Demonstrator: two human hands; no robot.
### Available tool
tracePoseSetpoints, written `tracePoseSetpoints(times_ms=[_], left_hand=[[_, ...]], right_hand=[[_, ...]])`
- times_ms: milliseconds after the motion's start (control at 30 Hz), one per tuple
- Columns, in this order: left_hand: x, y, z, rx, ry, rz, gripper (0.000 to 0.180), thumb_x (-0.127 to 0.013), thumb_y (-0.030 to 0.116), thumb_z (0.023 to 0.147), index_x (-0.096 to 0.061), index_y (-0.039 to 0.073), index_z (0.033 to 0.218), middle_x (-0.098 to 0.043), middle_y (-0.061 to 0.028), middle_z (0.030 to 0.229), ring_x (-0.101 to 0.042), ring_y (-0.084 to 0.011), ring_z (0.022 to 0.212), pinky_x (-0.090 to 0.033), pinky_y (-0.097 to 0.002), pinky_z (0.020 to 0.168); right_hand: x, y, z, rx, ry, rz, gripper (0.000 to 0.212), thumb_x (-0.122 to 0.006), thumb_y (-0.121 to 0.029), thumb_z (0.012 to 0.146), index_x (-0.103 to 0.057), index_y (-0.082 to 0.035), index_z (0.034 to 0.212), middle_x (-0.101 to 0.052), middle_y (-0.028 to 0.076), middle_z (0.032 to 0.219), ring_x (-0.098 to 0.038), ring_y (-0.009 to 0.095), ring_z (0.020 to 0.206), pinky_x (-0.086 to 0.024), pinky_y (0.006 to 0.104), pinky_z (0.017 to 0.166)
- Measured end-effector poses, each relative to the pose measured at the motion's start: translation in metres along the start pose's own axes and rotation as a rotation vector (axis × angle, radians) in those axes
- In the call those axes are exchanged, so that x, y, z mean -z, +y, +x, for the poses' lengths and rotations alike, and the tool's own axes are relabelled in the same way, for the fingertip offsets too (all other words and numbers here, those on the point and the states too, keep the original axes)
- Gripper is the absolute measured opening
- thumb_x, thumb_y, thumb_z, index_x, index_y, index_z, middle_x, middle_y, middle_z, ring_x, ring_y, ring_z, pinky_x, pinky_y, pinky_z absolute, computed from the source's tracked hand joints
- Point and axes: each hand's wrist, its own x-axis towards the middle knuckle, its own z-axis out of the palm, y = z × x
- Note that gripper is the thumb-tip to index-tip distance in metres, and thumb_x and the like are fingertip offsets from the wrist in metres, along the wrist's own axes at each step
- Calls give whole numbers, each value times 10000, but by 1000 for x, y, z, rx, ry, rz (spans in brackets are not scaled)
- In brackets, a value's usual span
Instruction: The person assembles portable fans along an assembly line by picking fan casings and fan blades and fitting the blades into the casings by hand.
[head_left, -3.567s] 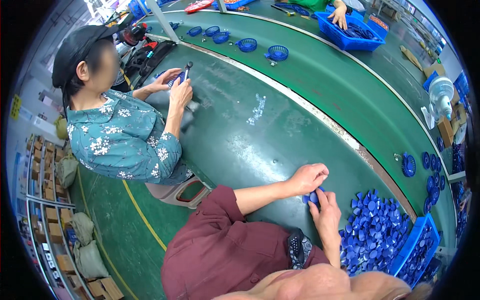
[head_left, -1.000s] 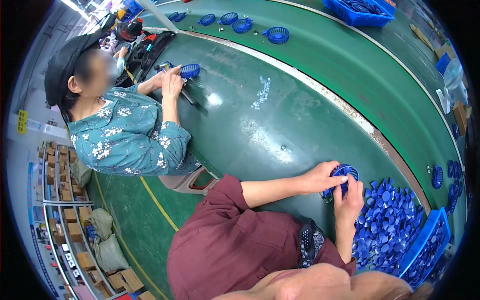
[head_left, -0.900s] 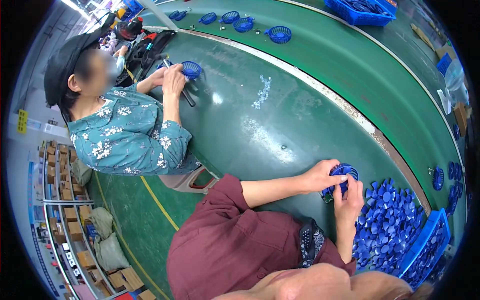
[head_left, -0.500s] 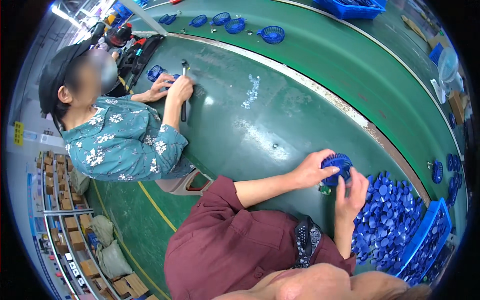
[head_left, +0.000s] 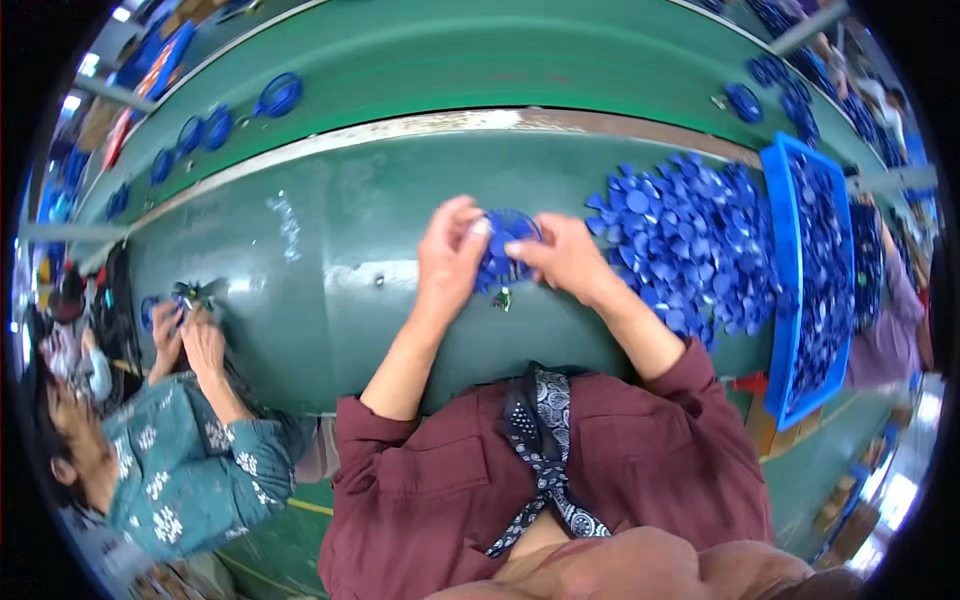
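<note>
Housing (head_left: 497,258), round, ribbed blue plastic, sits snug as the left grip (head_left: 447,252) curls closed on one side and the right grip (head_left: 570,257) pinches the other, apparently steadying it, while smooth, flared blue pieces (head_left: 690,235) heap just rightward, perhaps for easy reach!

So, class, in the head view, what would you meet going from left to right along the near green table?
Co-worker's hands → small clear pieces → the wearer's left hand → round blue part → the wearer's right hand → pile of small blue pieces → blue tray.
</note>
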Motion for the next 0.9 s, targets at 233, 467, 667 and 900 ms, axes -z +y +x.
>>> tracePoseSetpoints(times_ms=[233, 467, 667, 900], left_hand=[[2, -3, 8, 11, 64, -181, 294, -596, 151, 947, -543, -36, 1167, -626, -77, 1011, -605, -133, 881, -497, -255, 759], [3, -15, -1, 40, -74, -97, 234, -605, 102, 925, -571, -25, 1118, -645, -84, 963, -615, -129, 824, -512, -260, 753], [-2, -29, 7, 8, -126, -46, 216, -605, 102, 915, -587, -22, 1090, -658, -102, 943, -648, -151, 826, -528, -273, 731], [1, 50, 38, -166, -209, 245, 265, -640, 182, 882, -598, -6, 1064, -651, -93, 931, -631, -162, 812, -517, -311, 746]], right_hand=[[48, -23, 5, 341, 489, 293, 504, -691, -164, 869, -501, 70, 1274, -618, 158, 1147, -670, 223, 929, -562, 306, 733], [87, -12, -36, 255, 684, -1164, 368, -716, -223, 779, -607, -75, 1098, -624, 143, 926, -623, 354, 890, -505, 448, 724], [100, -5, -36, 86, 633, -1173, 366, -736, -207, 753, -626, -78, 1077, -619, 177, 1022, -630, 375, 912, -512, 466, 749], [110, 9, -25, 352, 625, -1096, 324, -708, -115, 757, -613, -26, 1053, -574, 200, 986, -619, 385, 835, -504, 457, 707]])
